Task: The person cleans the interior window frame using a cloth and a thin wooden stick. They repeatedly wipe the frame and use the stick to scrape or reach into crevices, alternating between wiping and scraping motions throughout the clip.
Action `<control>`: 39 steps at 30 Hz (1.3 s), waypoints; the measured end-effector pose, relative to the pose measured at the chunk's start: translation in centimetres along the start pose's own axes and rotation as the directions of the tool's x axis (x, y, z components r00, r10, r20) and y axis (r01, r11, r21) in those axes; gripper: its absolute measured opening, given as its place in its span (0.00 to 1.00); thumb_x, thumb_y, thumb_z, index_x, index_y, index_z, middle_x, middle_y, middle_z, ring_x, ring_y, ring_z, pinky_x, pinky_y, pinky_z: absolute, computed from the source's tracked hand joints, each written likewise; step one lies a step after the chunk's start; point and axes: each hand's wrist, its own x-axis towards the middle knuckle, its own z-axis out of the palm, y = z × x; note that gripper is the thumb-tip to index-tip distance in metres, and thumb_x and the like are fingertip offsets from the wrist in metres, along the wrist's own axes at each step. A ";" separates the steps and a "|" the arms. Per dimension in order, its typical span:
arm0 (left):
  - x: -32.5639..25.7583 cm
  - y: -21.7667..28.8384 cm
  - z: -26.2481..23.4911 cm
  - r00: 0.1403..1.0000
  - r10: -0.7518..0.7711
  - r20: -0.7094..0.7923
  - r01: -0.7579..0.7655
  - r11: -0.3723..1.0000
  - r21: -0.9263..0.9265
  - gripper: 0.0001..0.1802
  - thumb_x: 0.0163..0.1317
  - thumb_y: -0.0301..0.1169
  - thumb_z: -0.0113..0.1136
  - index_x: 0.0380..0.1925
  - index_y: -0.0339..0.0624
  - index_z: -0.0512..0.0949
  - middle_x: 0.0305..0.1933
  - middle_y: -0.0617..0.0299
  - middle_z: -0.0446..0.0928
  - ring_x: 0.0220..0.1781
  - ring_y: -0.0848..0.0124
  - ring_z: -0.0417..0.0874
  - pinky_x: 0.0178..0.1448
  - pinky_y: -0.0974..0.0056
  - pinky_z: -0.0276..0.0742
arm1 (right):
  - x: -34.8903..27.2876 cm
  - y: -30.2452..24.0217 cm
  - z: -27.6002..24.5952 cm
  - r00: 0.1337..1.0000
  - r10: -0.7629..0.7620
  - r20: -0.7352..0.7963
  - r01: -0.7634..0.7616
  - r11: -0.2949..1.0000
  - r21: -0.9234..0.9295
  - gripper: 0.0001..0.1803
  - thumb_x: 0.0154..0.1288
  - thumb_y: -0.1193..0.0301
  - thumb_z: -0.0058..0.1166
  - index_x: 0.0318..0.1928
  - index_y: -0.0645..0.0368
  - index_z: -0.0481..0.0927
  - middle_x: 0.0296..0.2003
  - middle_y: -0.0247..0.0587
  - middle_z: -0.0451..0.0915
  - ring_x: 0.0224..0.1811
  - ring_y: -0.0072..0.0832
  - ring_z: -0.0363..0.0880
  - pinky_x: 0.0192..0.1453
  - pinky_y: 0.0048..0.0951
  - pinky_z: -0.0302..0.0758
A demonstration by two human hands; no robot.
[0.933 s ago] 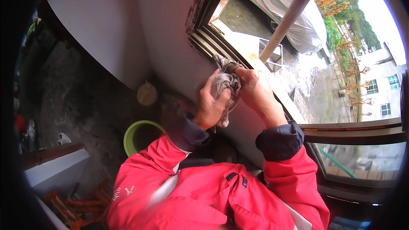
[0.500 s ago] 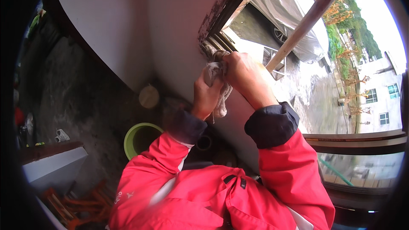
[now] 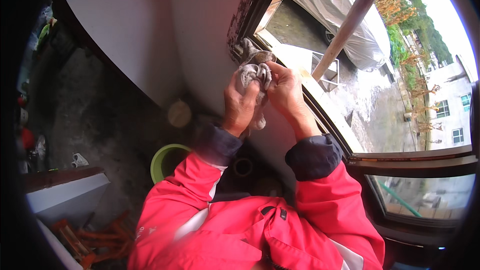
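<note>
A crumpled grey-white rag is bunched between both of my hands, up against the dark lower corner of a window frame. My left hand grips the rag from the left, and a tail of cloth hangs below its palm. My right hand pinches the rag from the right with its fingers curled over the top. Red jacket sleeves with dark cuffs run down to the lower edge of the view.
A white wall stands left of the window. On the dirty floor below are a green bucket, a small round tan lid, a white board and orange pieces. A wooden pole slants outside the window.
Both hands have kept hold of the rag and worked it along the window frame's edge. The view has shifted, so the hands now appear lower in the picture.
</note>
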 end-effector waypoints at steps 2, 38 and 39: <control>-0.7 0.4 0.4 0.998 -0.068 0.003 0.068 0.993 -0.094 0.13 0.61 0.27 0.54 0.45 0.33 0.73 0.39 0.62 0.76 0.38 0.77 0.75 0.41 0.70 0.74 | 0.2 -0.4 -1.1 0.995 -0.005 0.102 0.020 0.988 -0.154 0.16 0.56 0.80 0.52 0.46 0.61 0.81 0.31 0.50 0.83 0.34 0.31 0.84 0.39 0.30 0.77; 0.4 -0.6 0.9 0.978 -0.186 -0.096 0.113 0.855 -0.505 0.11 0.65 0.28 0.50 0.45 0.39 0.76 0.44 0.64 0.77 0.44 0.76 0.77 0.48 0.69 0.74 | 3.4 -3.2 0.1 0.946 -0.130 0.296 0.275 0.805 -0.526 0.07 0.54 0.70 0.53 0.30 0.58 0.82 0.24 0.56 0.78 0.29 0.51 0.79 0.35 0.44 0.75; 0.3 -0.5 1.0 0.974 -0.204 -0.103 0.127 0.859 -0.496 0.12 0.65 0.27 0.49 0.46 0.38 0.76 0.44 0.64 0.77 0.44 0.76 0.77 0.49 0.68 0.74 | 3.0 -3.0 -0.1 0.952 -0.134 0.277 0.259 0.833 -0.489 0.07 0.54 0.70 0.53 0.30 0.59 0.82 0.24 0.56 0.78 0.29 0.52 0.78 0.35 0.44 0.75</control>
